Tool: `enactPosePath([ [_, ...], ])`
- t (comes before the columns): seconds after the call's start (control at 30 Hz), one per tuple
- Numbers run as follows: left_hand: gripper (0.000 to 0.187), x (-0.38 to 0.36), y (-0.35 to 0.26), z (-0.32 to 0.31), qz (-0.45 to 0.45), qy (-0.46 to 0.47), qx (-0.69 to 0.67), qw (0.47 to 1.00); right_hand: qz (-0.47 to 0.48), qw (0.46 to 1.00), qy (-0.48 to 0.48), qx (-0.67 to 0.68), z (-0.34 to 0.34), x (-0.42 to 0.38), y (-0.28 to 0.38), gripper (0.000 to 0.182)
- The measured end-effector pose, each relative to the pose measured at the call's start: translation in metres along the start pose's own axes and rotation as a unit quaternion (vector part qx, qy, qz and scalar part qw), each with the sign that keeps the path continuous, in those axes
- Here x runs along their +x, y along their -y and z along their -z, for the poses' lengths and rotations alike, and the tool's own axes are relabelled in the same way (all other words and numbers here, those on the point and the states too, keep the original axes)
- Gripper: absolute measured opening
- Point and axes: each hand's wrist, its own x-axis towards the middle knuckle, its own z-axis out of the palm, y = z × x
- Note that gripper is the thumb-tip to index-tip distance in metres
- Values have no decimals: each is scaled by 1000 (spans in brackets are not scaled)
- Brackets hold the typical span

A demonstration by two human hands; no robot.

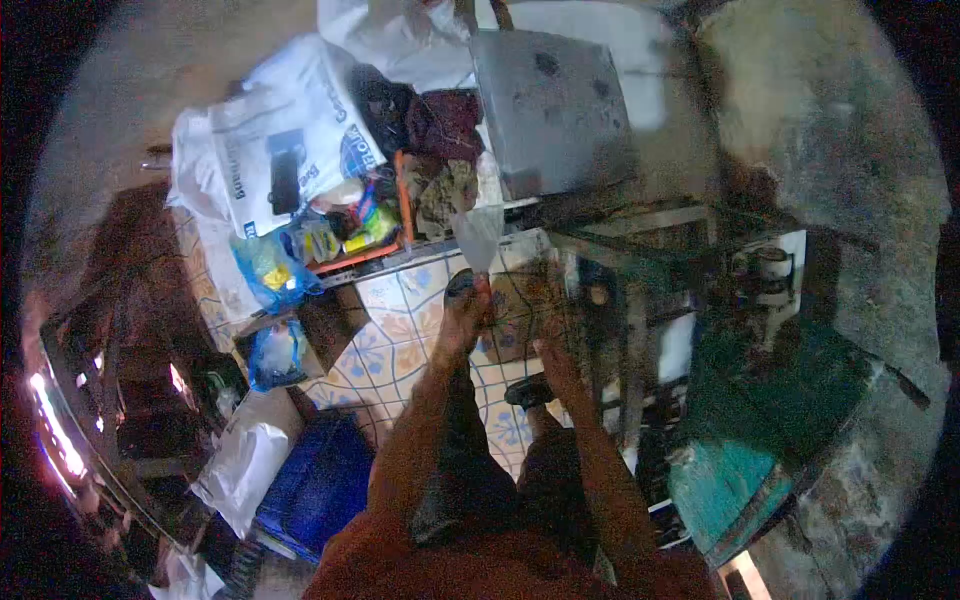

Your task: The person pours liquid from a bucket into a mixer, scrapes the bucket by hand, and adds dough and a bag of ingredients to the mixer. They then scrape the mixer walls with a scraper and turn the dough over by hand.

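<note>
My left hand (468, 312) is stretched forward over the tiled floor, its fingers closed on a translucent plastic bag (480, 236) that stands up above them. The bag is in front of an open orange-edged drawer or box. My right hand (552, 352) is lower and to the right, near a brown box-like surface (530, 312). Shadow and blur hide its fingers, so whether it grips anything does not show.
White sacks (285, 135) and a grey panel (550, 115) stand at the back. Small packets lie in the orange-edged box (360, 258). A dark frame (632, 350) stands at right, a blue bag (320, 480) at lower left. Flowered tiles (400, 318) cover the floor.
</note>
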Motion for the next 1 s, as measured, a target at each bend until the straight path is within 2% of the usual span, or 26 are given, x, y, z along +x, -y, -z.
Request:
enactPosePath([
  [0.03,31,58,58,23,-89,52,-165,981,-4,998,39,-48,-6,-1,-8,46],
  [0.07,38,125,97,56,-36,109,-87,990,2,994,69,-81,-13,-2,-15,46],
  [0.1,39,137,61,55,-126,70,31,989,58,995,10,-84,-38,-16,-61,45],
  [0.13,40,173,29,63,40,82,287,954,113,988,-52,-93,-66,-31,-110,45],
  [0.17,27,208,72,70,-268,50,64,960,164,974,-114,-107,-91,-46,-155,45],
  [0.2,26,200,43,70,-73,-9,-6,997,175,975,-95,-98,-94,-64,-171,45],
  [0.23,27,256,112,90,-209,-68,100,970,49,988,-40,139,-91,-78,-179,49],
  [0.27,28,309,178,109,-325,-161,212,907,-90,929,25,359,-85,-92,-180,54],
  [0.3,37,262,124,107,-220,-97,95,966,-226,804,90,543,-79,-97,-175,59],
  [0.33,51,251,110,100,-373,-89,-22,923,-218,805,117,540,-68,-103,-163,59],
  [0.37,57,231,135,117,-196,-105,327,918,-57,944,94,311,-47,-115,-146,60],
  [0.4,67,213,134,123,-77,-74,259,960,124,989,52,61,-28,-122,-129,61],
  [0.43,67,156,80,118,-37,-116,310,943,301,935,-11,-186,-17,-115,-110,63],
  [0.47,66,151,134,125,-215,-171,347,897,265,948,3,-174,-3,-119,-97,62],
  [0.5,48,88,78,127,-107,-115,248,956,191,974,21,-117,7,-112,-88,62],
  [0.57,27,39,90,128,-111,-106,364,919,79,996,-10,-47,26,-95,-81,60],
  [0.6,32,39,132,115,-61,-180,350,917,54,997,-40,-45,39,-84,-77,60],
  [0.67,29,-17,89,122,-21,-137,266,954,24,994,-97,-47,64,-58,-77,59],
  [0.7,27,-64,69,129,-90,-84,224,967,14,993,-109,-47,75,-45,-78,58],
  [0.73,25,-89,44,118,23,-111,221,969,-3,994,-105,-38,88,-33,-74,58],
  [0.77,52,-95,57,103,-69,-213,102,969,-15,995,-92,-25,99,-20,-68,57],
  [0.8,52,-101,69,84,-74,-232,101,965,-23,997,-69,-15,110,-12,-63,57],
  [0.87,30,-106,89,60,-291,-327,266,859,-26,999,-38,-4,125,-5,-54,56],
  [0.9,30,-124,73,48,-299,-339,265,852,-20,999,-27,-3,131,-8,-51,55],
  [0.97,27,-174,26,1,-158,-237,206,936,-6,1000,-13,-1,147,-24,-58,54],
  [1.0,27,-173,34,-20,-168,-239,206,934,-1,1000,-7,-4,154,-37,-63,54],
])
